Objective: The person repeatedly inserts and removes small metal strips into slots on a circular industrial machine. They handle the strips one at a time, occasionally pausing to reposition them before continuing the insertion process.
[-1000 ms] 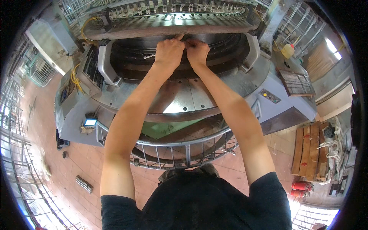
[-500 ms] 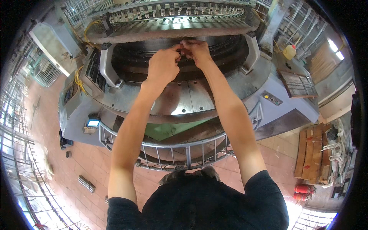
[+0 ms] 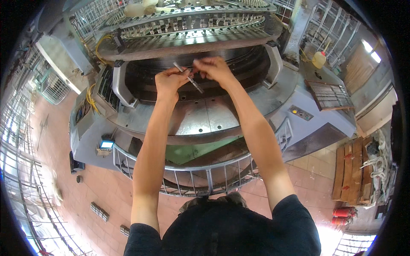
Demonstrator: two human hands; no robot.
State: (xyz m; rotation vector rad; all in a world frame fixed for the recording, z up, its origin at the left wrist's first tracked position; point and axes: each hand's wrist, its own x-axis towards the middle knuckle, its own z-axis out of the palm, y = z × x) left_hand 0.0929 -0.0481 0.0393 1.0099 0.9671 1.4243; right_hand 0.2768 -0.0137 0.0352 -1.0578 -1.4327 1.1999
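My left hand (image 3: 170, 81) pinches a slim silvery, pen-like rod (image 3: 197, 87) near its middle; the rod slants down to the right. Just right of it, my right hand (image 3: 213, 69) is raised with its fingers bent toward the rod. Motion smears those fingertips, and whether they hold anything does not show. Both hands are over the dark round opening of a circular knitting machine (image 3: 188, 126), below its upper ring with a row of small metal parts.
A curved metal railing (image 3: 209, 170) stands between me and the machine. Right of it is a panel with buttons (image 3: 301, 112); at the left, a small lit screen (image 3: 106, 145). A yellowish jug (image 3: 319, 59) sits far right. Wooden boards (image 3: 351, 170) and red cylinders (image 3: 344, 212) are at the right.
Both hands have come back toward me from deeper in the opening and moved slightly apart. The slim rod now shows in my left hand; earlier I could not see it.
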